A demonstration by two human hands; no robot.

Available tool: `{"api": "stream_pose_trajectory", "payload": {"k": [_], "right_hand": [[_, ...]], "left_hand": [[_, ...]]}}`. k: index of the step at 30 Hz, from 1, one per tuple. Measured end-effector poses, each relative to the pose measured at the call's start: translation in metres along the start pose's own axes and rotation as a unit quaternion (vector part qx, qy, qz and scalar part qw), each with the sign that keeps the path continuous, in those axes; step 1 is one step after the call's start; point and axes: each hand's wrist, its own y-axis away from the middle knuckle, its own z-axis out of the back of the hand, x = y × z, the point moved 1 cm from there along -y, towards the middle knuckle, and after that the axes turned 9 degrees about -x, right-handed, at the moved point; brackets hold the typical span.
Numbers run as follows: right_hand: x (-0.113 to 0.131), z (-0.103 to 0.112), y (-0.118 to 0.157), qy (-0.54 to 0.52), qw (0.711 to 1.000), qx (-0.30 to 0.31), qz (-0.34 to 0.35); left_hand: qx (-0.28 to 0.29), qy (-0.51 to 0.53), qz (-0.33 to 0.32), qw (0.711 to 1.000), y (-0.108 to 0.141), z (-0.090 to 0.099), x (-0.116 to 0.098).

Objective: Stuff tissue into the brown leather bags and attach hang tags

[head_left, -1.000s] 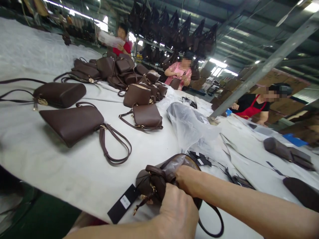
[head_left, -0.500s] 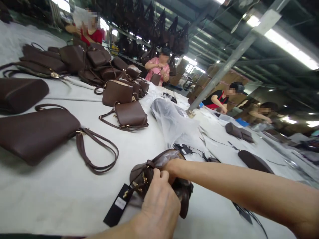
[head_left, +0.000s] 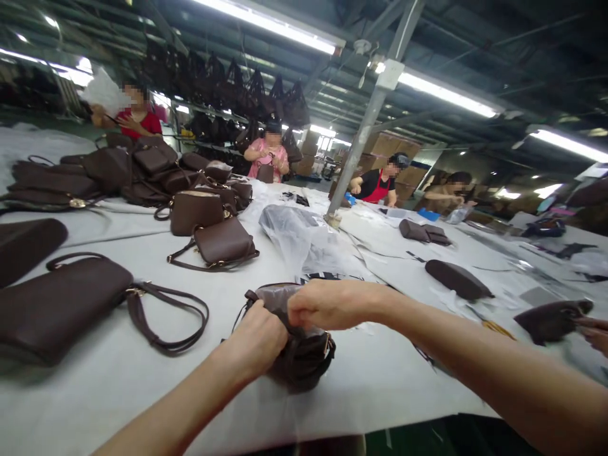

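while the dark brown bag (head_left: pixel 301 370) sits on the table (head_left: pixel 361 392) close in front of the person, both hands are at its mouth, which faces up and shows some clear film (head_left: pixel 275 292) inside. the left hand (head_left: pixel 262 335) is clamped on the left edge of the mouth, at about ten o'clock of the bag, probably so that the opening does not fall together. the right hand (head_left: pixel 320 305) has its fingers curled together at one o'clock; whether they pinch the rim or the film, i cannot tell, because the knuckles hide it. the bag likely rests on the table so that its weight is carried and the hands need only to hold the edges. at twelve o'clock lies a crumpled plastic bag (head_left: pixel 304 240), and at eleven a small brown bag (head_left: pixel 225 242). a larger brown bag (head_left: pixel 76 301) lies at nine, its strap (head_left: pixel 166 339) looped toward the person's side. the heap of bags (head_left: pixel 102 168) is at ten, farther away, perhaps to leave working room near the body.
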Motion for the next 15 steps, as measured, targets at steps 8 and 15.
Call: {"api": "stream_pose_trajectory", "payload": {"k": [8, 15], "right_hand": [[-0.006, -0.142, 0.054, -0.072, 0.972, -0.215, -0.060], [-0.008, -0.105, 0.046, -0.184, 0.888, -0.420, -0.035]], "left_hand": [[0.135, -0.033, 0.013, 0.990, -0.014, 0.012, -0.003], [0.122, -0.029, -0.003, 0.992, -0.011, 0.012, -0.006]]}}
